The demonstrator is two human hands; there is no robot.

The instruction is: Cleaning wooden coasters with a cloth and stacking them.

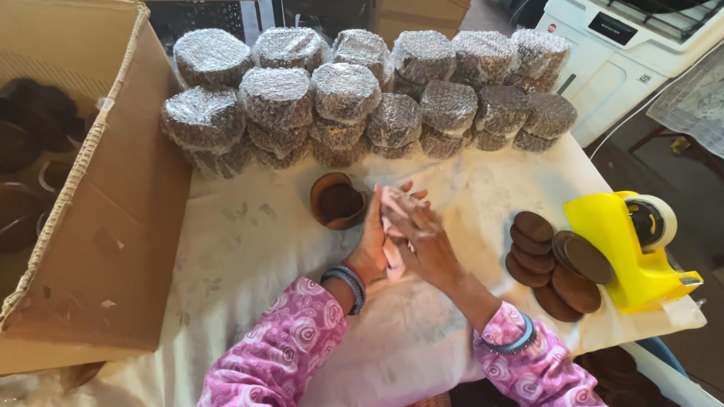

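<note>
Nearest the camera, two pink flower-patterned sleeves reach over the table (249,249), which is covered by a pale cloth. The left hand (372,234) and the right hand (424,240) meet at the middle of the table, palms facing, with a pink cloth (393,226) pressed between them; the fingers of both hands are closed around it. Just beside the left hand, touching its fingertips or nearly so, a brown wooden bowl (337,200) lies tilted on its side, its hollow facing the camera. To the right, a loose pile of dark round wooden discs (554,264) lies against a yellow tape dispenser (630,245) at the table's edge. On the left stands a large open cardboard box (105,203) with dark bowls inside. At the far side, bubble-wrapped round bundles (347,94) are stacked in rows.
</note>
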